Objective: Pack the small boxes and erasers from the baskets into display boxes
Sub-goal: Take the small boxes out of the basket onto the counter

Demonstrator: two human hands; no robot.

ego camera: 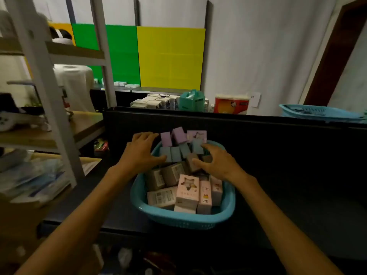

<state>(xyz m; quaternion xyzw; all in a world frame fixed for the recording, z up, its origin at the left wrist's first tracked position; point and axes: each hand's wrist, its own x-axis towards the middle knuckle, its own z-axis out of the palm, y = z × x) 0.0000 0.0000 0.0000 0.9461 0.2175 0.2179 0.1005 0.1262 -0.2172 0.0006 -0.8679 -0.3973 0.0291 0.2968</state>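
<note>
Two hands reach into a teal basket [139, 203] of small boxes [187, 190] on a dark counter: the left hand [142, 151] lies loosely spread against the grey-blue row [172, 153], while the right hand [216, 162], nearer the brown boxes [193, 162], curls onto one, its grasp unclear.

No text legible anywhere. Printed label panels on the brown boxes [172, 173] and on the pale box [161, 197] in the teal basket [178, 217]: fine print, too blurred to read. Pink boxes [187, 190] carry a star-shaped window and small pictures; characters below the star unreadable. Red tissue pack [231, 105] on the far ledge: lettering smeared. White paper slip [255, 99] on the wall beside it: a dark mark, indistinct.
</note>
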